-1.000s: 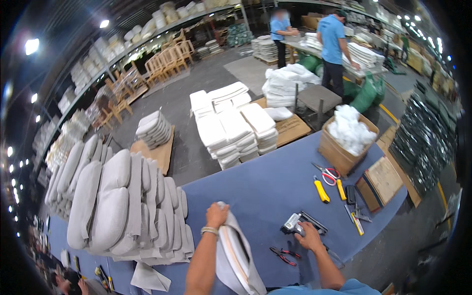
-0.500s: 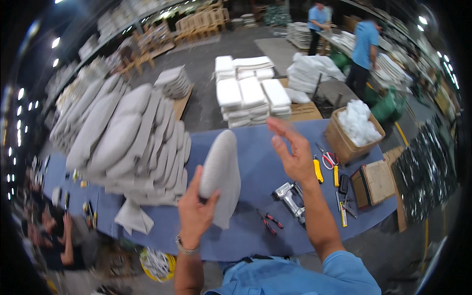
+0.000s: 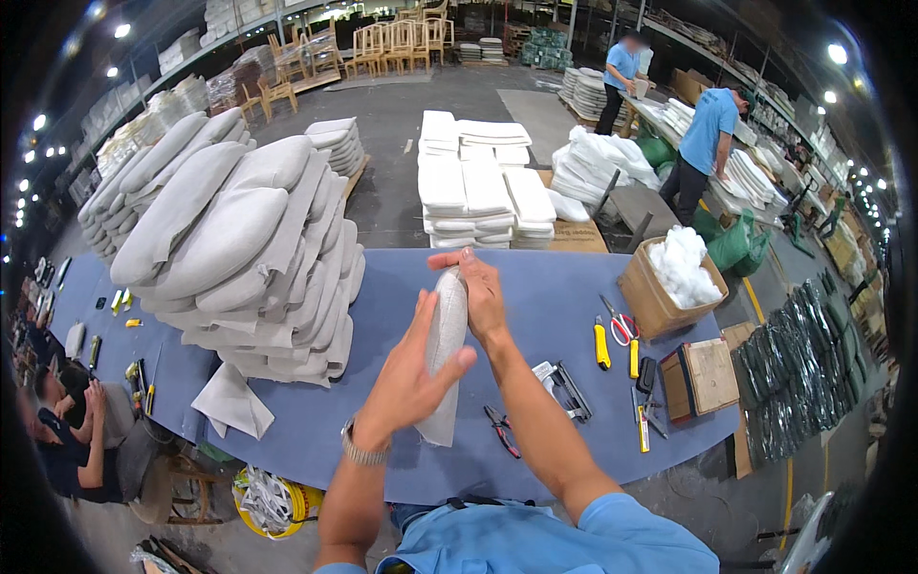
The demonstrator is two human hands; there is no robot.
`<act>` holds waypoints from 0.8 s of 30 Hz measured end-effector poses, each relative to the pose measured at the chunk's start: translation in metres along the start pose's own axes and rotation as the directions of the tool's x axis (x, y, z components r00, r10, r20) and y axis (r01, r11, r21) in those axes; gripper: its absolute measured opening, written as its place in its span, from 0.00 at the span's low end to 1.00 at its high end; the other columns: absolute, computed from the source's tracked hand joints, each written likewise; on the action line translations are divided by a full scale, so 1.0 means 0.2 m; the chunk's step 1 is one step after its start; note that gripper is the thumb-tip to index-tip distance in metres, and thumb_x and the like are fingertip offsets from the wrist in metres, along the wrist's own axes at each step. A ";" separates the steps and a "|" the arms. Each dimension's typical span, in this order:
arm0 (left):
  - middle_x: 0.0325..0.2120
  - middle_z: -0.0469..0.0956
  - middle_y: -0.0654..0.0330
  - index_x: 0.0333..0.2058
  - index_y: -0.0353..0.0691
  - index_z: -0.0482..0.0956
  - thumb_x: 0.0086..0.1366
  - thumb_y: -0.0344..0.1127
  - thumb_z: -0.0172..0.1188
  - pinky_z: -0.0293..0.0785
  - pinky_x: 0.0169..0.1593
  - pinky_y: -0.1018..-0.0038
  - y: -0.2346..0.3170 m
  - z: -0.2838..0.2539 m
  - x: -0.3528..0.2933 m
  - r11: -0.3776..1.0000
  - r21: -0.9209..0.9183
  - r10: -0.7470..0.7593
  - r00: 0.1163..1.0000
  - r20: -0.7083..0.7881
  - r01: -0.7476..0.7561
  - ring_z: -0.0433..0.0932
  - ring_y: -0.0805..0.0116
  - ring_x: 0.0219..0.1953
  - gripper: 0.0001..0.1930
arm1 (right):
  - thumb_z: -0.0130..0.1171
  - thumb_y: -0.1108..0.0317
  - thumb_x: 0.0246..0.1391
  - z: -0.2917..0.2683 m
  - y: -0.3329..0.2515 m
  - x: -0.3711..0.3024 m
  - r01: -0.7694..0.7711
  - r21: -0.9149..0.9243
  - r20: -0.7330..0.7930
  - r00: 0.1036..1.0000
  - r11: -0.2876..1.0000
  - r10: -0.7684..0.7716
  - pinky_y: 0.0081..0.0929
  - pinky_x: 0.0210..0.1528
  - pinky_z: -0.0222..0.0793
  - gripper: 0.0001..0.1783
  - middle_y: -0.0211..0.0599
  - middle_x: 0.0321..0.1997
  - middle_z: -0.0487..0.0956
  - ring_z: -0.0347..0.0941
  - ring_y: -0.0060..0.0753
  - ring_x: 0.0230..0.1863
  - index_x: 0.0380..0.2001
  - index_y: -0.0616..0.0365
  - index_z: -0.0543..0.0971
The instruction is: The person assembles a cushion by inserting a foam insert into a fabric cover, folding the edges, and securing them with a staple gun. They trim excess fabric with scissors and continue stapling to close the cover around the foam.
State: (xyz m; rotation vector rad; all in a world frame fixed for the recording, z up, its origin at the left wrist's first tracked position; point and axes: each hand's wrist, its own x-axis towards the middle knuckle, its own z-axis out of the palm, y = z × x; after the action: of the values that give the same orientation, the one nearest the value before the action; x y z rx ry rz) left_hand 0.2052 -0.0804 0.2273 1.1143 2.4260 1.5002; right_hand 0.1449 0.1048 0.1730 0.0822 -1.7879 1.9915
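Observation:
A light-grey fabric-covered seat cushion stands on edge between my two hands, above the blue table. My left hand grips its left side, fingers stretched along it and thumb across the near side. Around the upper right end is my right hand, its fingers partly hidden behind the cushion. Just right of the cushion's lower end lie red-and-black pliers. A silver staple gun rests beside my right forearm, which partly covers it.
Left stands a tall pile of grey cushions, with a folded grey cloth before it. Right are a yellow cutter, scissors, a carton of white stuffing and a brown box. Two co-workers stand far right.
My right hand has come in from the right onto the cushion's upper end. The cushion has turned to a narrower edge-on view. My head view has shifted slightly.

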 end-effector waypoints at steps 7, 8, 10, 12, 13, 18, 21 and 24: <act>0.77 0.44 0.38 0.75 0.26 0.46 0.78 0.38 0.50 0.39 0.78 0.61 -0.15 0.14 0.15 0.937 -0.319 0.144 0.989 -0.018 -0.142 0.41 0.47 0.80 0.36 | 0.38 0.55 0.77 -0.02 0.15 -0.01 0.198 0.010 -0.111 0.974 0.980 -0.196 0.33 0.83 0.28 0.35 0.44 0.84 0.47 0.36 0.40 0.84 0.78 0.63 0.51; 0.77 0.44 0.39 0.75 0.27 0.46 0.79 0.40 0.49 0.39 0.78 0.61 -0.15 0.14 0.16 0.939 -0.304 0.161 0.987 -0.018 -0.158 0.41 0.48 0.80 0.35 | 0.37 0.54 0.77 0.02 0.14 -0.03 0.201 0.017 -0.117 0.973 0.980 -0.197 0.32 0.83 0.25 0.36 0.43 0.85 0.44 0.33 0.38 0.85 0.78 0.64 0.48; 0.77 0.44 0.41 0.75 0.28 0.48 0.80 0.42 0.47 0.40 0.78 0.61 -0.17 0.10 0.17 0.956 -0.241 0.159 0.986 -0.048 -0.166 0.42 0.49 0.80 0.35 | 0.36 0.52 0.77 0.11 0.07 -0.11 0.154 -0.044 -0.146 0.977 0.987 -0.158 0.32 0.82 0.24 0.39 0.41 0.86 0.38 0.30 0.38 0.85 0.79 0.64 0.42; 0.78 0.43 0.42 0.75 0.31 0.49 0.80 0.45 0.45 0.40 0.78 0.60 -0.20 0.08 0.23 0.936 -0.323 0.137 0.990 -0.026 -0.138 0.42 0.51 0.80 0.34 | 0.35 0.51 0.78 0.18 0.07 -0.25 0.161 -0.064 -0.180 0.969 0.985 -0.170 0.32 0.82 0.24 0.39 0.41 0.86 0.36 0.29 0.37 0.85 0.79 0.61 0.40; 0.78 0.43 0.42 0.76 0.33 0.49 0.81 0.47 0.44 0.40 0.78 0.60 -0.21 0.07 0.25 0.927 -0.356 0.114 0.993 -0.026 -0.116 0.42 0.51 0.80 0.34 | 0.34 0.50 0.78 0.23 0.09 -0.30 0.161 -0.066 -0.181 0.968 0.985 -0.171 0.33 0.82 0.25 0.39 0.40 0.86 0.35 0.29 0.37 0.85 0.79 0.60 0.39; 0.79 0.41 0.47 0.77 0.38 0.48 0.82 0.54 0.38 0.41 0.78 0.60 -0.31 0.06 0.18 0.887 -0.415 0.236 0.971 0.030 -0.203 0.41 0.53 0.80 0.35 | 0.31 0.46 0.78 0.32 0.12 -0.54 0.122 0.080 -0.244 0.965 0.989 -0.099 0.33 0.83 0.29 0.39 0.38 0.86 0.36 0.32 0.35 0.84 0.80 0.54 0.39; 0.78 0.46 0.53 0.77 0.38 0.47 0.81 0.59 0.36 0.47 0.78 0.60 -0.40 0.08 0.03 0.738 -0.664 0.184 0.983 0.023 -0.123 0.47 0.56 0.79 0.38 | 0.34 0.42 0.77 0.33 0.22 -0.64 0.041 0.177 -0.224 0.975 0.983 -0.001 0.33 0.83 0.31 0.40 0.37 0.85 0.40 0.35 0.35 0.84 0.80 0.52 0.41; 0.77 0.49 0.55 0.77 0.39 0.46 0.79 0.64 0.37 0.52 0.77 0.58 -0.87 0.08 -0.15 0.595 -0.795 0.016 0.987 0.157 0.117 0.52 0.56 0.77 0.41 | 0.37 0.41 0.76 0.43 0.37 -0.73 -0.125 0.298 -0.191 0.964 0.946 0.188 0.33 0.83 0.34 0.41 0.35 0.85 0.43 0.38 0.34 0.84 0.80 0.52 0.44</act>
State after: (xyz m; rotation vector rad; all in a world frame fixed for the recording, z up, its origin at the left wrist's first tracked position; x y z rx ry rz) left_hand 0.1405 -0.1321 0.0695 0.8610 1.3252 2.0556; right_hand 0.2250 -0.0241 0.0673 -0.1880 -1.4018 2.2631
